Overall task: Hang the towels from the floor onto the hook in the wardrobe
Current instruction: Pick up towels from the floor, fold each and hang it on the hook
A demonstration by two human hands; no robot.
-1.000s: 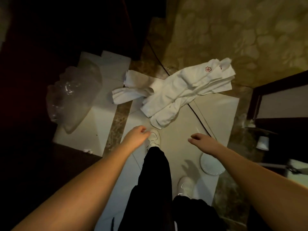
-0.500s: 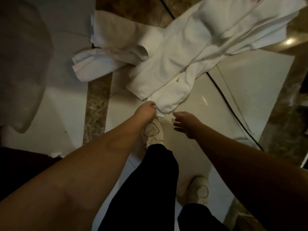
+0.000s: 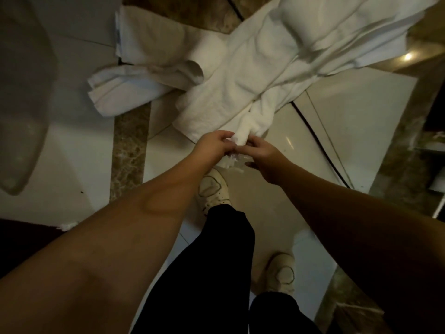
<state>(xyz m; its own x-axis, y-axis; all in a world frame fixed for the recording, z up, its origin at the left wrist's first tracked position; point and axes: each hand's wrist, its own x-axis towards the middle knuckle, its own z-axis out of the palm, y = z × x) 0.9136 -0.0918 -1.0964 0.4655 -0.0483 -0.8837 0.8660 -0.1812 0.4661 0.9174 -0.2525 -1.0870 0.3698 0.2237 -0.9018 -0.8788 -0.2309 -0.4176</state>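
Observation:
Several white towels lie in a heap on the tiled floor. A long towel [image 3: 250,75] runs from the upper right down to my hands, and a folded towel [image 3: 134,83] lies to its left. My left hand [image 3: 216,143] and my right hand [image 3: 260,150] both grip the near end of the long towel just above my left shoe, the fingers curled round a bunched white corner. No wardrobe or hook is in view.
My white shoes [image 3: 213,191] and black trousers [image 3: 207,268] fill the lower middle. A clear plastic bag [image 3: 21,100] lies at the left. A black cable [image 3: 313,131] crosses the pale tiles at the right. Dark furniture edges the lower left.
I have bent lower toward the heap. Both hands moved from just short of the towel's end to closing on it, and they now grip it together.

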